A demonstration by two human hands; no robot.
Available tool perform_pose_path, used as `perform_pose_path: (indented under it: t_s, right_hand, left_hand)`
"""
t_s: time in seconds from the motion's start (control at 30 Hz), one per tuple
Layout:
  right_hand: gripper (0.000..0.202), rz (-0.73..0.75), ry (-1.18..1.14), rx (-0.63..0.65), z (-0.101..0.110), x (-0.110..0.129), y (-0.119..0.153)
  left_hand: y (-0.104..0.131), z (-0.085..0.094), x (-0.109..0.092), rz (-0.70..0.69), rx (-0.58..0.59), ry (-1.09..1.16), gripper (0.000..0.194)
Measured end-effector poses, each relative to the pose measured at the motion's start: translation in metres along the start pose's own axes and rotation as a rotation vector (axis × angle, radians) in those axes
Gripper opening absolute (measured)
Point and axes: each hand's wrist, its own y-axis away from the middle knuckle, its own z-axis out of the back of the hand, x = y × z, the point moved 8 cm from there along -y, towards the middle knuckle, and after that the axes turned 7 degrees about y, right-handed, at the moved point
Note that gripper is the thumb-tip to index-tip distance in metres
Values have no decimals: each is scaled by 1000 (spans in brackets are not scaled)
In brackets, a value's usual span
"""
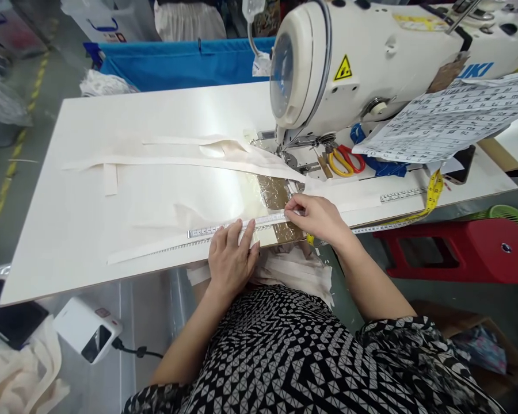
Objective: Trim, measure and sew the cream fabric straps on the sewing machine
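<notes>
Measuring tape (267,219) numerals illegible (sewing machine (362,63) cropped above).

Sewing machine (366,49) lettered "UKI" (475,71), warning triangle (342,69)

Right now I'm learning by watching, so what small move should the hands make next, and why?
Perhaps draw the tape gently taut with the right hand, which pinches it, since the left hand lies across it nearer its free end and could steady it against the table.

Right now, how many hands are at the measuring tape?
2: the left hand lies across the measuring tape; the right hand pinches it, nearer the sewing machine. No others show.
</notes>
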Motion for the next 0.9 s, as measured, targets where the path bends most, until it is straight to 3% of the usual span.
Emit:
perform_pose_path:
  t_s: [0.47,0.63,0.77,0.9]
  right_hand:
    - [7,20,14,-21,-12,-1,0]
    - [5,43,2,-32,-15,1,0]
    - [4,51,-12,-45,-18,3,-1]
    - [5,32,-42,-10,-14,9,0]
  left_hand:
    - [-2,3,6,24,47,53,44]
    - [-25,19,-20,-86,-75,111,42]
    - [-36,-5,-45,-177,-2,270,53]
    - [-33,-31,-48,-146,93,257,60]
